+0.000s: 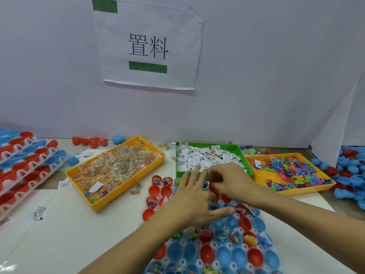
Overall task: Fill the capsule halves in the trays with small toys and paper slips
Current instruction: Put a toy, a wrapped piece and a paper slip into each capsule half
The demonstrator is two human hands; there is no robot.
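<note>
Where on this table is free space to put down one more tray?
Bare table lies front-left, bordered by the left yellow tray, the stacked capsule racks and the capsule tray; one paper slip lies there. The back row and the right side, with the green tray and right yellow tray, are crowded.

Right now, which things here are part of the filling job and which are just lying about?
In the job:
capsule tray
green slip bin
bead-packet bin
dinosaur toy bin
left hand
right hand

Lying about:
wall sign
stray blue half
</note>
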